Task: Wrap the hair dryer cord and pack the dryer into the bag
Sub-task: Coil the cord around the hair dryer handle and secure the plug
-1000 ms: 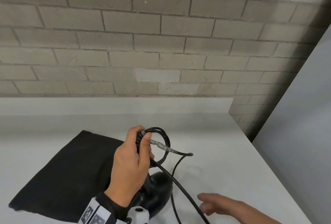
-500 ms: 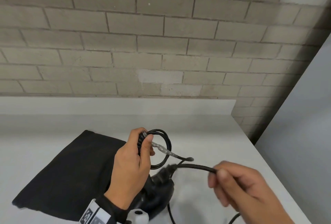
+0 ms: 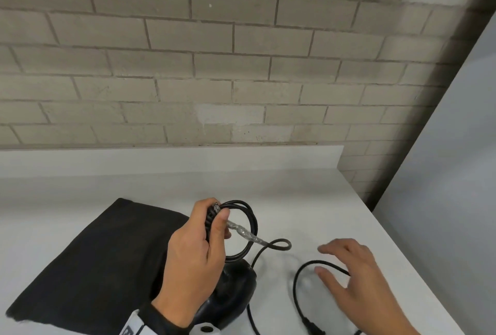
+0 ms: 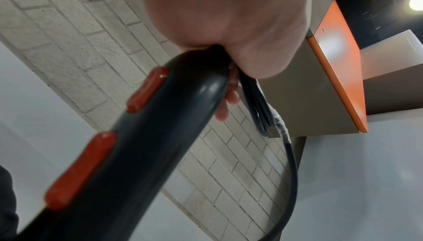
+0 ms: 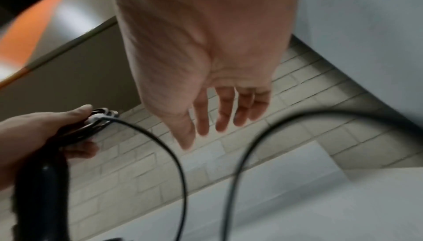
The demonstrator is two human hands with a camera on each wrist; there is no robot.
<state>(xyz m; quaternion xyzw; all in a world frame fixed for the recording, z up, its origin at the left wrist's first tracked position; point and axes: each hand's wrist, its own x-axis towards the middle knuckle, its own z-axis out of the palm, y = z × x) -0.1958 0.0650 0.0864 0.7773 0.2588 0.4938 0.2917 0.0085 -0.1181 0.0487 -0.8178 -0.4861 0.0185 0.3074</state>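
My left hand (image 3: pixel 198 249) grips the handle of the black hair dryer (image 3: pixel 230 297) together with a few coiled loops of its black cord (image 3: pixel 251 224). The dryer's head rests on the white counter. In the left wrist view the handle (image 4: pixel 146 143) shows two red switches (image 4: pixel 80 170). A stretch of cord wrapped in clear tape (image 3: pixel 245 234) leads out of my grip. The loose cord (image 3: pixel 298 278) curves across the counter to the plug (image 3: pixel 312 328) near the bottom edge. My right hand (image 3: pixel 346 278) hovers over that loose cord with fingers spread, holding nothing. The black bag (image 3: pixel 88 257) lies flat at the left.
The white counter (image 3: pixel 295 200) ends at a brick wall (image 3: pixel 214 66) behind. Its right edge runs diagonally beside a grey panel (image 3: pixel 442 200). An orange-edged cabinet (image 4: pixel 338 67) hangs overhead in the left wrist view.
My right hand has let go of the cord it was lifting and has dropped toward the counter with fingers spread. The loose cord now lies on the counter. My left hand keeps its grip.
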